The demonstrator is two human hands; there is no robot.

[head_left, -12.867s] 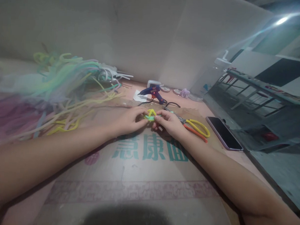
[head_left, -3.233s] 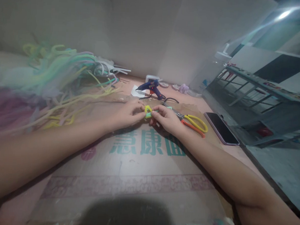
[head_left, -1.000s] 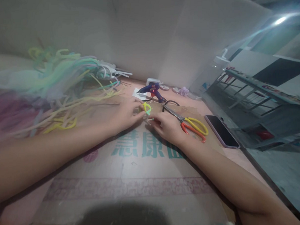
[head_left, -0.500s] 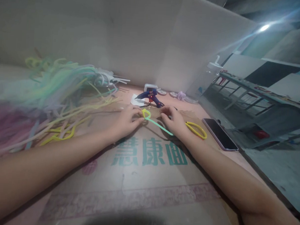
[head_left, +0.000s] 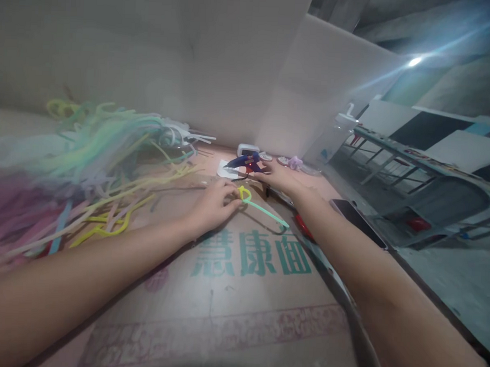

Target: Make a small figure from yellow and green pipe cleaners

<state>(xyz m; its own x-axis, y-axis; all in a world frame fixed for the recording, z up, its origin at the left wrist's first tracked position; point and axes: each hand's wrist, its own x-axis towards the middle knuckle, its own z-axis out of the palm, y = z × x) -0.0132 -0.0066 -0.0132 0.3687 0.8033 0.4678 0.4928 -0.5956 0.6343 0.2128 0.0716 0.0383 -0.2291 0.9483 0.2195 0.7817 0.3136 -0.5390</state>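
Observation:
My left hand (head_left: 217, 203) is closed, pinching a yellow pipe-cleaner loop (head_left: 244, 193) between thumb and fingers. A light green pipe cleaner (head_left: 268, 212) runs from the loop down to the right, its far end close above the cardboard. At the back, my right hand (head_left: 275, 177) has its fingers round the handle of a blue hot glue gun (head_left: 242, 162). The fingers partly hide that handle. The gun's nozzle points left over a small white pad (head_left: 228, 170), and a red light shows on its body.
Loose pastel pipe cleaners (head_left: 121, 129) are heaped on the left. A phone (head_left: 359, 223) and a red-handled tool (head_left: 303, 228) lie partly hidden by my right forearm. Printed cardboard (head_left: 223, 307) covers the table. A small white device (head_left: 247, 150) stands near the back wall.
My right hand has moved forward from beside the green pipe cleaner to the glue gun's handle. My left hand still holds the loop. The yellow ring is now hidden by my right arm.

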